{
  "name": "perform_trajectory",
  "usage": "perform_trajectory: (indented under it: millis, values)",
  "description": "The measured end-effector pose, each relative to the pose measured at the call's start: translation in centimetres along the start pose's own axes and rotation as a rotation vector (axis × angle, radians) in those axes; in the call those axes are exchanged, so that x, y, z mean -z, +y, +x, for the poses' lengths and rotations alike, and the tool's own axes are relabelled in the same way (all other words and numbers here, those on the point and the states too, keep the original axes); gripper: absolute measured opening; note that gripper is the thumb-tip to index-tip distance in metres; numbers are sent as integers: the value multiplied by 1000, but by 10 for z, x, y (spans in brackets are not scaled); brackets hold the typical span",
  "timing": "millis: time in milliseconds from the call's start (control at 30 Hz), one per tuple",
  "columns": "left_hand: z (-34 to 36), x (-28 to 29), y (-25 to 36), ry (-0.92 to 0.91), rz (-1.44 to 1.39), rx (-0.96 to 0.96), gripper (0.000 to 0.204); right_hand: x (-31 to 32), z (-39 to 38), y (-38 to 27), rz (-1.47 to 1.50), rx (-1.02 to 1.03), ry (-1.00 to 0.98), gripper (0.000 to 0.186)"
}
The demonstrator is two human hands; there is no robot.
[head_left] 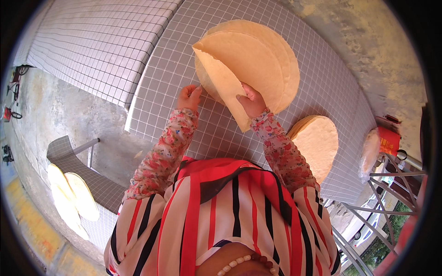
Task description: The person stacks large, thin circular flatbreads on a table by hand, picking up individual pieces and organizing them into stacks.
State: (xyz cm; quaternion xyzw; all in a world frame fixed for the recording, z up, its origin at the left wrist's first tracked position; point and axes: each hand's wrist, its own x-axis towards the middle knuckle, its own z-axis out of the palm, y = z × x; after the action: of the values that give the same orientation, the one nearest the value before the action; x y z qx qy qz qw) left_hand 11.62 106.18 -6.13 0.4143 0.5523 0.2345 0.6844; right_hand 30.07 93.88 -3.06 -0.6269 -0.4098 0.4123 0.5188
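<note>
A loose pile of large, thin round flatbreads [264, 55] lies on the grey checked table cover [165, 69] in front of me. The top sheet's left side is folded over into a long flap [220, 76]. My right hand [252, 102] grips this folded sheet near its lower end, thumb on the flap and fingers tucked behind it. Beside the pile's left edge is my left hand [189, 97], its fingers curled together in a pinch. Whether a bread edge is caught between those fingertips cannot be made out.
Right of my right forearm sits a second stack of flatbreads [317, 142]. A clear plastic bag [369, 154] and a red package [389, 140] are at the far right by metal frames. Another checked table [101, 41] adjoins on the left. More pale flatbreads [82, 195] lie at lower left.
</note>
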Motion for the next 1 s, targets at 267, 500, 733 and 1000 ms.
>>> perform_trajectory:
  millis: [267,500,733,1000]
  values:
    - [13,-27,27,17,-169,81,36,62,12,-44,467,-253,22,50]
    - [18,-27,34,-160,-15,181,22,186,42,-218,-47,19,191,43]
    - [26,-33,20,-165,-45,23,21,96,62,-229,-805,314,-39,42]
    - [14,-40,43,-263,25,1,21,-24,64,-53,-1104,143,-153,39]
